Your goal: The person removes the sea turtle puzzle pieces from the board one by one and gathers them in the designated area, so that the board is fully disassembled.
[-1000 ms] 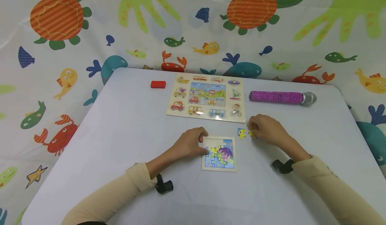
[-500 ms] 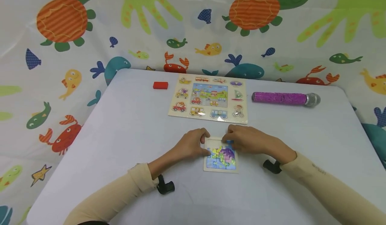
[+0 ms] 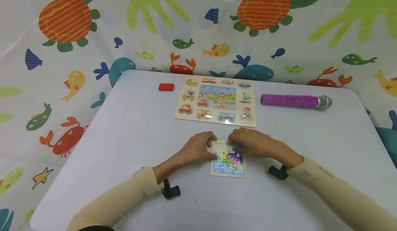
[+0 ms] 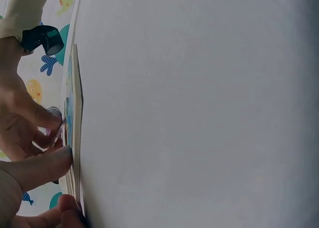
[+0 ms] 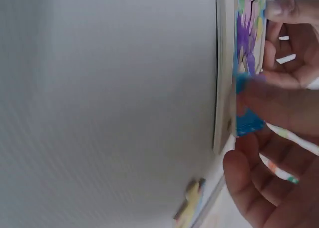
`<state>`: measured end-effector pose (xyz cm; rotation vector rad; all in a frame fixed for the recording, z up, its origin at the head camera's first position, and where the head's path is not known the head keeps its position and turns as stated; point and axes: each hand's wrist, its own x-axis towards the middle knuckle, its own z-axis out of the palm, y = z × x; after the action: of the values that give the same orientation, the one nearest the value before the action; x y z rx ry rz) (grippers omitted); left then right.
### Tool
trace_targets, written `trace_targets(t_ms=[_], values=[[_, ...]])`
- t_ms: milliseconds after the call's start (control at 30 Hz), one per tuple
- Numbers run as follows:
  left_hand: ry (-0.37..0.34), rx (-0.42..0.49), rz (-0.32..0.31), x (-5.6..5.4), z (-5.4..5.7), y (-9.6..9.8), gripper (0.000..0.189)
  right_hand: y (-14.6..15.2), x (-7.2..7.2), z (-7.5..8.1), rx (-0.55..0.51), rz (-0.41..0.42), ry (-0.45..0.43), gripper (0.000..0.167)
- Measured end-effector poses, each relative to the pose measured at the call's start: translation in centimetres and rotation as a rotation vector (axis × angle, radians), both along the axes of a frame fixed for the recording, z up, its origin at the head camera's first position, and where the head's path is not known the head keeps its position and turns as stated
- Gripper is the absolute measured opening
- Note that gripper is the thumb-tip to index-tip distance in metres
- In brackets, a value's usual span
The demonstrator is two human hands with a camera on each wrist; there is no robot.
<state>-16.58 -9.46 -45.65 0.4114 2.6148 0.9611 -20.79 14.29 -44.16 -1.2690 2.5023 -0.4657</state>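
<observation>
A small square jigsaw puzzle (image 3: 227, 167) in a wooden frame lies on the table, showing a purple sea creature and blue water. My left hand (image 3: 198, 146) grips the frame's left side, thumb on the edge and fingers at the far left corner. Over the far right corner is my right hand (image 3: 252, 143). It pinches a blue puzzle piece (image 5: 249, 120), clearest in the right wrist view; whether the piece is seated cannot be told. A loose yellow-and-blue puzzle piece (image 5: 190, 203) lies on the table beyond the frame, mostly hidden by my right hand in the head view.
Behind the small puzzle lies a larger vehicle puzzle board (image 3: 215, 119). A red block (image 3: 166, 87) is to its left, and a purple toy microphone (image 3: 291, 101) to its right. A sea-animal printed cloth (image 3: 149, 52) hangs behind the white table (image 3: 139, 121).
My right hand has moved left from the loose pieces to the puzzle's far right corner, then stayed there. My left hand has kept its grip on the frame. The view has shifted slightly.
</observation>
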Motion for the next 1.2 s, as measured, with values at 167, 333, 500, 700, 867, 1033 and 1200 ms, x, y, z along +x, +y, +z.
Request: trace_targets(t_ms=[167,333,500,700,867,1033,1200], values=[[0.013,-0.004,0.000,0.1,0.0,0.0,0.055,0.8,-0.2,-0.1,-0.178,-0.040,-0.099,0.019],[0.012,0.007,-0.008,0.1,0.2,0.0,0.055,3.3,-0.3,1.5,-0.277,-0.135,-0.178,0.021],[0.007,0.009,-0.007,0.1,0.2,-0.1,0.056,7.3,-1.1,3.5,-0.196,-0.346,-0.183,0.019],[0.009,0.008,-0.003,-0.1,-0.1,-0.2,0.055,11.0,-2.7,2.6,-0.115,-0.447,-0.264,0.022],[0.009,0.013,0.005,0.0,-0.5,-0.4,0.054,11.7,-3.0,0.8,-0.098,-0.467,-0.234,0.020],[0.008,0.018,0.003,0.0,-0.5,-0.4,0.054,10.8,-2.0,-0.2,-0.044,-0.465,-0.081,0.030],[0.008,0.019,0.000,-0.1,-0.4,-0.2,0.054,9.9,-0.8,-0.5,0.049,-0.500,0.007,0.040]])
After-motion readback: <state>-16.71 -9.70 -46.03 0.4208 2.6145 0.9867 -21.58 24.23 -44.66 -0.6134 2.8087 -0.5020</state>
